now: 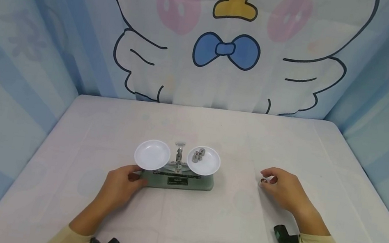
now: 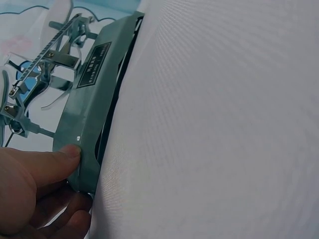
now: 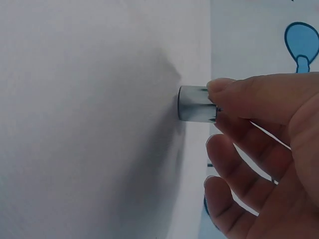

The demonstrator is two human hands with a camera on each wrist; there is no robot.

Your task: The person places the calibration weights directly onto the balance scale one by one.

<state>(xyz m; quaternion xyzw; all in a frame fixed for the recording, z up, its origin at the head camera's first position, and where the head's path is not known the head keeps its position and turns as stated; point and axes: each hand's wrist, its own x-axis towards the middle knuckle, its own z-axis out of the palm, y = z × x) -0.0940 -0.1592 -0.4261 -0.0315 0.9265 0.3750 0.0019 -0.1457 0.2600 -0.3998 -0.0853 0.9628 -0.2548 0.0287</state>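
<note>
A green-based balance scale (image 1: 177,181) stands mid-table with two white pans. The left pan (image 1: 152,155) is bare; several metal weights (image 1: 196,156) stand in the right pan (image 1: 210,167). My left hand (image 1: 120,185) grips the left end of the base (image 2: 89,124), thumb on its front face and the other fingers curled at its end. Off to the right of the scale, my right hand (image 1: 287,190) pinches a small shiny cylindrical weight (image 3: 195,104) by its top between thumb and forefinger. I cannot tell whether the weight's bottom touches the table.
A white cloth covers the table (image 1: 223,233). Behind it hangs a curtain (image 1: 221,88) with a cartoon bird, and blue curtains close off both sides. Black wrist cameras (image 1: 285,236) stick out near both sleeves.
</note>
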